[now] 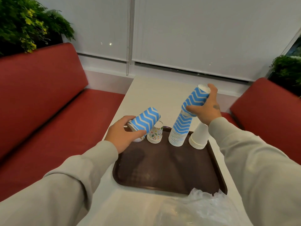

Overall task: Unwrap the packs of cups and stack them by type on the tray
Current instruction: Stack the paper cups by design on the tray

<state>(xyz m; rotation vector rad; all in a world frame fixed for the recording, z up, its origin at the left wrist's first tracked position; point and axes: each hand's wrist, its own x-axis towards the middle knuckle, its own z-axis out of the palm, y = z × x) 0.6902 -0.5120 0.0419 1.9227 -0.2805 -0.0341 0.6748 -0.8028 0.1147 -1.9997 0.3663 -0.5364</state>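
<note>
Matt paper cups (180,126), textured brown plastic tray (169,170), crinkled clear plastic wrap (202,207)

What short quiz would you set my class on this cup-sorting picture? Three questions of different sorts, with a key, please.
1. True or false: the left hand is empty.
2. Which stack on the tray does the right hand grip at the top? A patterned cups; B blue zigzag cups; C white cups.
3. Fill in: the crumpled plastic wrap lies at the tray's ____ edge (near or far from the person).
Key: 1 false; 2 B; 3 near.
</note>
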